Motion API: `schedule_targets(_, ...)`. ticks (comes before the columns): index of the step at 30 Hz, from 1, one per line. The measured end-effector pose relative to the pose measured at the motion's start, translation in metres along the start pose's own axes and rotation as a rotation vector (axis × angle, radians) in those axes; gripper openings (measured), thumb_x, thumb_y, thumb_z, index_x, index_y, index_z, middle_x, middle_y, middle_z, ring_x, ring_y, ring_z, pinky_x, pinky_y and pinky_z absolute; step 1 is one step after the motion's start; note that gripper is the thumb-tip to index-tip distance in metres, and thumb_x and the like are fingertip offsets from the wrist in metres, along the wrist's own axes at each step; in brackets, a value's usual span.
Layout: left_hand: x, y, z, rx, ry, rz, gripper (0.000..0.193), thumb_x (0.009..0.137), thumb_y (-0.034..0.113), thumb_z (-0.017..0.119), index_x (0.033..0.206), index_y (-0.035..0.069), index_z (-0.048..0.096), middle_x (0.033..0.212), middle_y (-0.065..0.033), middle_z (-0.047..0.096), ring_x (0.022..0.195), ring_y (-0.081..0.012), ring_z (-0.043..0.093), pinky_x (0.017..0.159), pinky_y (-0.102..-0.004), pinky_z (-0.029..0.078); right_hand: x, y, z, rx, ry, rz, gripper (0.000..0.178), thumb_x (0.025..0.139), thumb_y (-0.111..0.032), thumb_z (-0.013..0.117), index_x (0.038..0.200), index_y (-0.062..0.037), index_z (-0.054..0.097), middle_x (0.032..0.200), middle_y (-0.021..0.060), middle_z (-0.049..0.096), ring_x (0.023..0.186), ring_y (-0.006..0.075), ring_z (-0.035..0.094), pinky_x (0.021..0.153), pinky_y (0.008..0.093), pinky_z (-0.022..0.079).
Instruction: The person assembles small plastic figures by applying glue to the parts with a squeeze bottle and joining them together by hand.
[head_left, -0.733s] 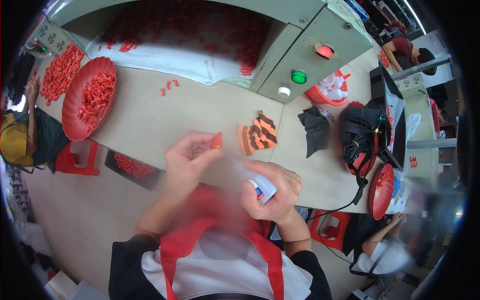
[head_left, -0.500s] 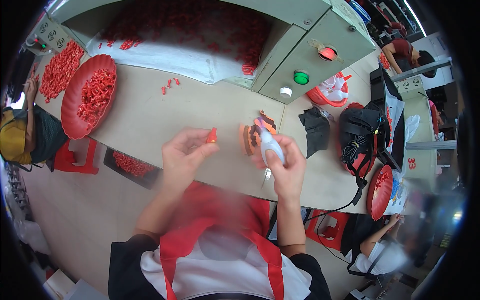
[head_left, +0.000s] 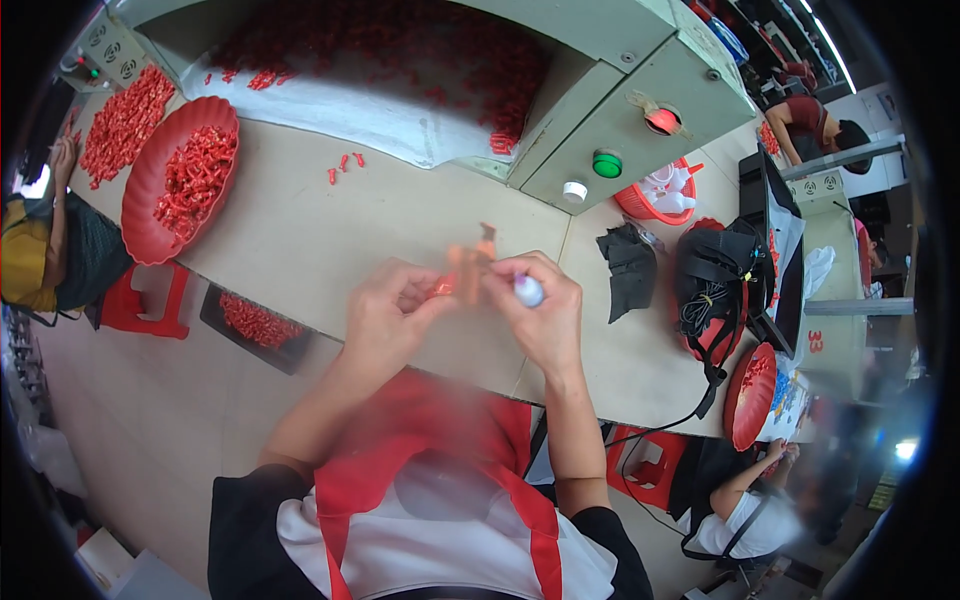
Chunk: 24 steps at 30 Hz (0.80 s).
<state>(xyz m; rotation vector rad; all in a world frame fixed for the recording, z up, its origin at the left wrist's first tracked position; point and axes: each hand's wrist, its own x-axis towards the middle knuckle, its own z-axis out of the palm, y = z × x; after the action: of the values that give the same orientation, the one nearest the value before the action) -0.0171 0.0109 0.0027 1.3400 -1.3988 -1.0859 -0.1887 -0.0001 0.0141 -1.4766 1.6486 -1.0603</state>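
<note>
A small red moulded piece (head_left: 442,286) is pinched between the thumb and fingers of my left hand (head_left: 385,312), just above the table. My right hand (head_left: 545,312) is closed round a small white squeeze bottle (head_left: 528,291), seen nearly end-on. Between the two hands is an orange-and-brown striped cloth (head_left: 472,272), blurred by motion. It touches or lies right beside my right fingertips, close against the red piece; whether those fingers grip it I cannot tell. The bottle's tip is hidden.
A grey-green machine (head_left: 590,120) with an opening full of red pieces stands at the back. At left is a red scalloped bowl (head_left: 130,215) of pieces. Loose pieces (head_left: 345,162) lie mid-table. A black cloth (head_left: 628,268), a red basket (head_left: 640,210) and a black bag (head_left: 715,270) are at right.
My hands have come together. The right hand has moved left and turned the bottle end-on; the left has moved slightly right with the red piece. The striped cloth has shifted left between them.
</note>
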Motion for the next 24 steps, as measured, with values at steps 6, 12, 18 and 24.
schedule_targets(6,0.0,-0.009,-0.022,-0.017,-0.001,0.08,0.023,0.072,0.004,0.072,0.09,-0.003,0.06,0.083,-0.0099,0.06,0.069,-0.0151,0.063,0.061,-0.0265,0.054,0.008,-0.03,0.017,-0.354,0.051,-0.278,0.012,0.071,-0.002,0.067,0.083,-0.0025,0.066,0.077,0.0111,0.063,0.075,0.0239,0.062,0.068,0.0306,0.049)
schedule_targets(12,-0.002,-0.01,-0.062,-0.282,0.044,-0.134,0.02,0.074,0.0,0.07,0.091,-0.003,0.062,0.086,-0.0063,0.06,0.075,-0.0111,0.06,0.065,-0.0245,0.053,0.062,-0.029,0.074,-0.291,-0.089,-0.34,0.021,0.076,-0.016,0.067,0.092,-0.0023,0.066,0.084,0.0146,0.066,0.074,0.0299,0.064,0.072,0.036,0.049)
schedule_targets(18,-0.009,-0.019,-0.081,-0.349,0.139,-0.054,0.02,0.074,-0.003,0.068,0.093,-0.003,0.061,0.088,-0.0057,0.06,0.076,-0.0096,0.058,0.067,-0.0239,0.052,0.134,-0.043,0.156,-0.495,-0.194,-0.229,0.024,0.074,-0.012,0.065,0.093,0.0013,0.063,0.083,0.0213,0.063,0.077,0.0366,0.061,0.068,0.0445,0.048)
schedule_targets(24,-0.009,-0.023,-0.092,-0.435,0.174,-0.096,0.022,0.074,-0.005,0.067,0.095,-0.004,0.06,0.087,-0.0048,0.06,0.078,-0.0092,0.057,0.07,-0.0239,0.052,0.113,-0.06,0.114,0.286,-0.562,0.17,0.022,0.077,-0.016,0.064,0.092,0.0,0.065,0.078,0.0089,0.064,0.066,0.0195,0.062,0.061,0.0314,0.048)
